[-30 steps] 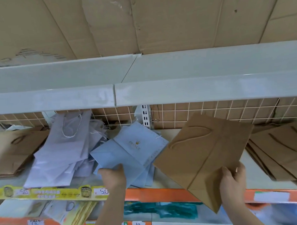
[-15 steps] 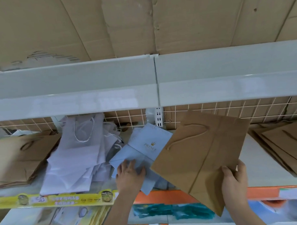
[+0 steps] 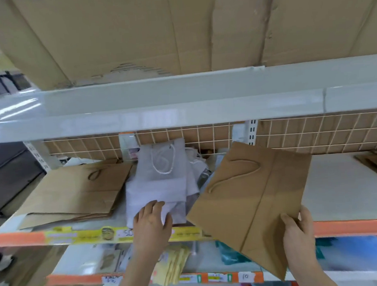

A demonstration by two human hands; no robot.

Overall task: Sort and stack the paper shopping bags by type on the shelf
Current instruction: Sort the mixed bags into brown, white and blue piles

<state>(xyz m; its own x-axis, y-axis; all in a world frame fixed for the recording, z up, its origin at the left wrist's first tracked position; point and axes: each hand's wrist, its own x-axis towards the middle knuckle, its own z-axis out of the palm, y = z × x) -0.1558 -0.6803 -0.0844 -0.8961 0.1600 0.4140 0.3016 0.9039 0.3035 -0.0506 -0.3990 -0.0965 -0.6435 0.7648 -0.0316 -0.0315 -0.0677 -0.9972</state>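
While the right hand (image 3: pixel 297 231) grips the near right corner of one flat brown paper bag (image 3: pixel 253 196), thumb on top and fingers curled beneath, the bag is held tilted above the front edge of the shelf (image 3: pixel 338 186), its twisted handle lying flat on its upper face. Left of it, the left hand (image 3: pixel 152 223) lies palm down with its fingers stretched out, pressing on the near end of the white bag pile (image 3: pixel 163 186), which sits mid-shelf and leans back toward the wire grid (image 3: pixel 204 138); how many white bags it contains cannot be told, though one rope handle shows on top. Farther left, a stack of brown bags (image 3: pixel 78 191) lies flat on the shelf, with at least two layers visible at its near edge. At the far right edge, part of another brown stack (image 3: pixel 374 162) shows. Along the shelf front runs an orange rail with a yellow label strip (image 3: pixel 90 235). Overhead, flattened cardboard (image 3: pixel 158 32) rests on the upper shelf.
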